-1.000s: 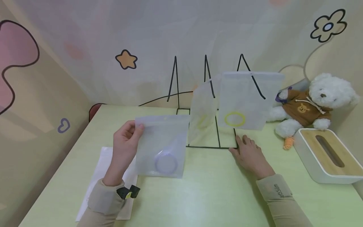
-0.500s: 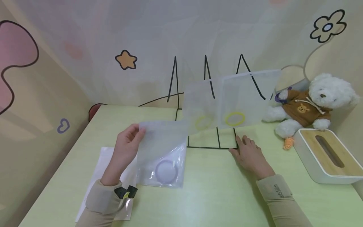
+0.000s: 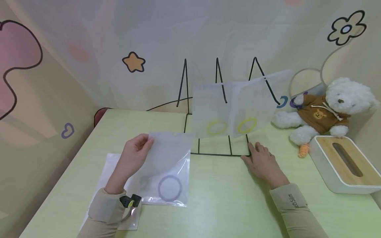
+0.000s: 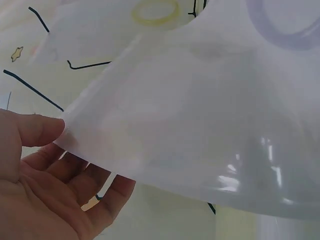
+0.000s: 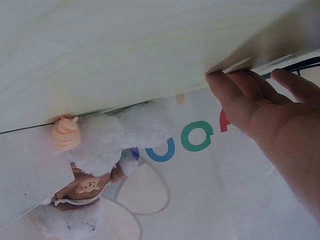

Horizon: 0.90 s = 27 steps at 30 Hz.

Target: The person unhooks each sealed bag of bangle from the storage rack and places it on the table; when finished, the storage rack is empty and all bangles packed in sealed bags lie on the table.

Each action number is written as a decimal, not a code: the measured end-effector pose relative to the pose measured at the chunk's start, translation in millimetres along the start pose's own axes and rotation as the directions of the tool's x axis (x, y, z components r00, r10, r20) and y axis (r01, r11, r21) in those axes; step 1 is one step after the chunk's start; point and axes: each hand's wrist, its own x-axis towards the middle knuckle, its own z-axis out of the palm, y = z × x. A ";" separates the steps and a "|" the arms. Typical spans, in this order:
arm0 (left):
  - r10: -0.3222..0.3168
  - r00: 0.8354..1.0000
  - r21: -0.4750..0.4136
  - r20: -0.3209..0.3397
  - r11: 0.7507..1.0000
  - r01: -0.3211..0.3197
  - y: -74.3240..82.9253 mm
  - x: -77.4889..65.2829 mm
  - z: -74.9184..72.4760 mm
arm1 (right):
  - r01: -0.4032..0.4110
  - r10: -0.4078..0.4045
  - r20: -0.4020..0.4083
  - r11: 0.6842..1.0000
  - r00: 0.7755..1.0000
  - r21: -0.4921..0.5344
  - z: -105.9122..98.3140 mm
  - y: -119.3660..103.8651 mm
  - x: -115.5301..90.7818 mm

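My left hand (image 3: 132, 155) pinches the top left corner of a translucent zip bag (image 3: 169, 155) between thumb and fingers. A pale purple ring (image 3: 159, 188) shows low inside the bag. The bag hangs tilted, its lower part over the table. My right hand (image 3: 263, 163) rests at the front right corner of a black wire rack (image 3: 214, 154), fingers extended along the tabletop. Two similar zip bags hang from the rack's middle and right hooks, one bag (image 3: 209, 105) beside the other bag (image 3: 256, 102). Each has a yellow ring in it. The left hook (image 3: 181, 84) carries nothing.
A white sheet or packet (image 3: 108, 168) lies partly under my left forearm. To the right stand a plush bear (image 3: 321, 112) in a brown top and a white tissue box (image 3: 330, 175) with a wooden lid. A printed cloth (image 3: 160, 29) hangs behind the table.
My left hand has lowered the bag with the purple ring and drawn it slightly nearer. Both hanging bags have swung on their hooks. The right hand stays at the rack corner.
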 end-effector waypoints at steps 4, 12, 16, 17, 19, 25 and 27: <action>-0.034 0.998 0.076 0.056 0.997 0.030 -3.1 -2.3 2.2 | 0.001 -0.001 -0.001 1.000 1.000 -0.002 0.7 0.7 -0.5; -0.087 0.981 0.238 0.171 0.970 0.045 -6.8 -7.8 4.6 | 0.000 0.000 -0.003 1.000 1.000 -0.002 -0.3 0.7 0.2; -0.078 0.976 0.246 0.206 0.969 0.026 -8.6 -7.4 6.8 | 0.001 -0.001 -0.006 1.000 1.000 0.002 -0.9 0.3 0.0; -0.078 0.975 0.248 0.210 0.969 0.024 -9.2 -7.2 7.4 | 0.001 -0.001 -0.006 1.000 1.000 0.002 -0.9 0.3 -0.1; -0.089 0.970 0.261 0.224 0.965 0.028 -10.3 -6.9 8.7 | 0.002 -0.002 -0.004 1.000 1.000 0.002 -0.7 0.4 -0.1; -0.177 0.946 0.364 0.271 0.929 0.069 -16.0 -9.3 16.8 | 0.000 0.000 -0.004 1.000 1.000 0.002 -0.1 0.7 -0.1; -0.201 0.941 0.401 0.273 0.913 0.079 -17.6 -12.1 20.6 | 0.000 0.000 -0.005 1.000 1.000 0.004 -0.3 0.4 -0.1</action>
